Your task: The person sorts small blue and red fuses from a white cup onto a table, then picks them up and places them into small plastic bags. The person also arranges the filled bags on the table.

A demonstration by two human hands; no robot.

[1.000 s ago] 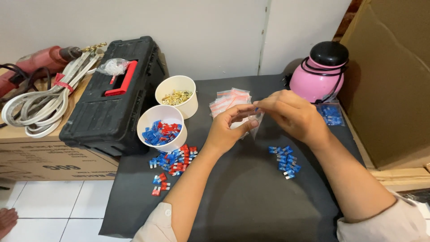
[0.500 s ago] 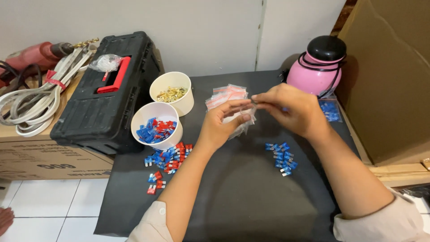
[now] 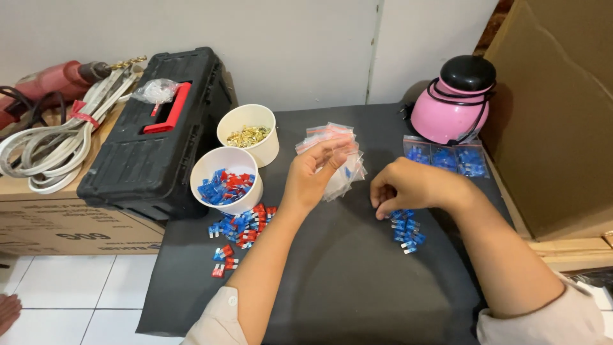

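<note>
Head view, read from left to right with the black toolbox (image 3: pixel 156 137) as landmark. Left of the toolbox, a red power drill (image 3: pixel 48 83) and a coil of white cable (image 3: pixel 48 153) are lying on a cardboard box (image 3: pixel 57 220). On the toolbox lid, beside its red handle, a small knotted plastic bag (image 3: pixel 155 91) is resting; its contents cannot be made out. Just right of the toolbox, two white paper cups are standing on the dark worktop (image 3: pixel 338 281): the farther cup (image 3: pixel 250 133) is holding small brass-coloured metal parts, and the nearer cup (image 3: pixel 227 179) is holding blue and red plastic connectors. A loose scatter of the same blue and red connectors (image 3: pixel 239 227) is lying on the worktop in front of the nearer cup. Further right, the left hand (image 3: pixel 313 176) is pinching a small clear zip bag (image 3: pixel 345 171) between thumb and fingers, raised over a stack of empty zip bags (image 3: pixel 329 137). Still further right, the right hand (image 3: pixel 408 188) is curling narrowly, fingertips down on a small pile of blue connectors (image 3: pixel 405 230). Farthest from the toolbox, filled zip bags (image 3: pixel 447 156) containing blue connectors are lying at the foot of a pink and black appliance (image 3: pixel 454 102), beside a large cardboard carton (image 3: pixel 555 108).
</note>
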